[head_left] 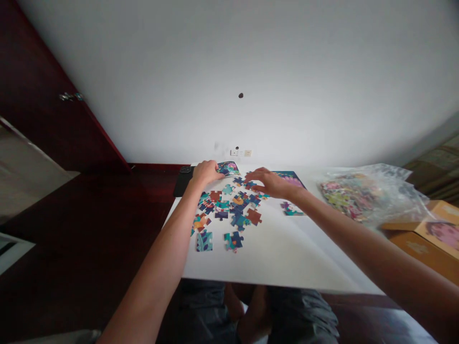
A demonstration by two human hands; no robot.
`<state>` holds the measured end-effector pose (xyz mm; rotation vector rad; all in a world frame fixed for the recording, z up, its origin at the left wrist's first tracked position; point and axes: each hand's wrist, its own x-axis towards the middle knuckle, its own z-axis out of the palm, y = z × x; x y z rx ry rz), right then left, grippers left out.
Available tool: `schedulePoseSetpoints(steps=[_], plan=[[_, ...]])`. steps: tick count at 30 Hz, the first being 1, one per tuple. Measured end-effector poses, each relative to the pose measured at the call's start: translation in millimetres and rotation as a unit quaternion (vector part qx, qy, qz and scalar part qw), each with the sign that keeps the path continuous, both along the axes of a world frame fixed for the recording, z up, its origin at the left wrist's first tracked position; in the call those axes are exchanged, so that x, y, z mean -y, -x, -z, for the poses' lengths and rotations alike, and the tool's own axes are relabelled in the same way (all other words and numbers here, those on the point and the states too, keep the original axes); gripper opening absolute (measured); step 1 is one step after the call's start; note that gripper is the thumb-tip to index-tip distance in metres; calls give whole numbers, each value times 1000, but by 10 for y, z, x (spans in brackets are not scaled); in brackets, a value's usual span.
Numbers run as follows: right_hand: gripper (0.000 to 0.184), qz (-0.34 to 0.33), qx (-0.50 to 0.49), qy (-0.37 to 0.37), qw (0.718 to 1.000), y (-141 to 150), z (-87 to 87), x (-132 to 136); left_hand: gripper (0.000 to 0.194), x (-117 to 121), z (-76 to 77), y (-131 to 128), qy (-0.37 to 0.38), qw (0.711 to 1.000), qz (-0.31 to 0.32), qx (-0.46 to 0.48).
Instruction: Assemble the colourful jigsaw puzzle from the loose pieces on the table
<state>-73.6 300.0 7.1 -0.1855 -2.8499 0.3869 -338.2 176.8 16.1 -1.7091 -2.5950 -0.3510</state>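
My left hand [205, 172] is closed on the near-left edge of a small colourful picture card [228, 168], at the far side of the white table. My right hand [268, 183] hovers over the far right of the loose pile, fingers curved and thumb apart, with no piece visibly gripped. Beneath and in front of both hands lie many jigsaw pieces [239, 203], mostly blue, teal and brown. A brown piece [254, 216] sits at the pile's right side. Nearer me lie a leafy blue piece [204, 241] and some dark blue and teal pieces [234, 240].
A black phone [182, 184] lies by my left wrist. Behind my right wrist is a coloured picture sheet [289, 177], with a few joined pieces [291, 209] below it. Clear plastic bags of pieces [353, 193] and an orange box [419, 241] stand at the right.
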Motion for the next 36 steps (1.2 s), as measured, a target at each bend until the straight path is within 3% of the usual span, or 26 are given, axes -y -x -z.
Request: schedulePoseSetpoints(steps=[3,6,13,16,18,22,24,26,31,36], plan=[[39,-73,38,-16,996,457,39,28,43,-10,7,-30,0,1000,-8,-1],[46,-76,83,-36,993,772,105,7,48,-20,31,-34,-4,1000,-15,5],[56,-98,128,-65,985,1013,41,71,54,-42,98,1,-28,999,-37,6],[33,-58,109,-21,992,825,-62,31,56,-37,87,-33,-20,999,-29,17],[21,-14,89,43,995,537,-121,-60,56,-33,68,-72,-13,1000,-22,17],[36,81,34,192,978,-270,-119,-324,52,-42,45,-138,5,1000,8,18],[52,128,22,279,952,-638,-35,-442,49,-61,51,-152,22,999,34,28],[57,156,14,332,930,-902,86,-522,45,-86,66,-156,43,996,66,41],[51,148,-6,378,914,-1132,310,-566,45,-114,107,-168,87,981,146,98],[48,136,-15,332,933,-1140,272,-540,53,-83,154,-164,149,947,197,204]])
